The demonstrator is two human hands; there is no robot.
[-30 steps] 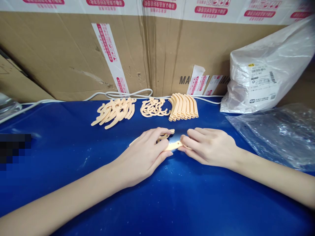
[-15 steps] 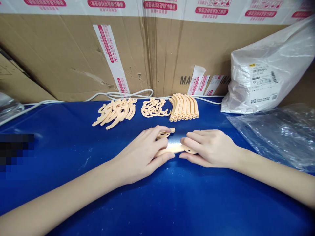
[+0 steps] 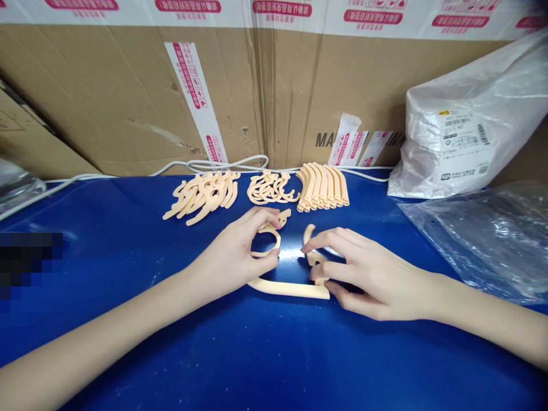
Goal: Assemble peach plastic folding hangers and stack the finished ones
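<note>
My left hand (image 3: pixel 233 262) pinches a curved peach plastic hook piece (image 3: pixel 266 244) between thumb and fingers, just above the blue mat (image 3: pixel 107 251). My right hand (image 3: pixel 368 274) is curled, its fingertips pinching a small peach curved piece (image 3: pixel 311 256). A long flat peach strip (image 3: pixel 287 288) lies on the mat between and below both hands, touching them. Behind the hands sit three groups of like parts: a loose pile of arm-shaped pieces (image 3: pixel 201 197), a cluster of hooks (image 3: pixel 270 188) and a neat row of curved strips (image 3: pixel 323 185).
A large cardboard box (image 3: pixel 257 91) with red-and-white tape walls the back. White cable (image 3: pixel 231 165) runs along its base. A white plastic parcel (image 3: pixel 462 131) and a clear plastic bag (image 3: pixel 483 240) lie at the right. Another clear bag (image 3: pixel 17 185) sits far left.
Both hands have pulled nearer and apart. The pieces they held together have separated: the long strip now lies on the mat, the left hand keeps the hook, the right a small curved piece.
</note>
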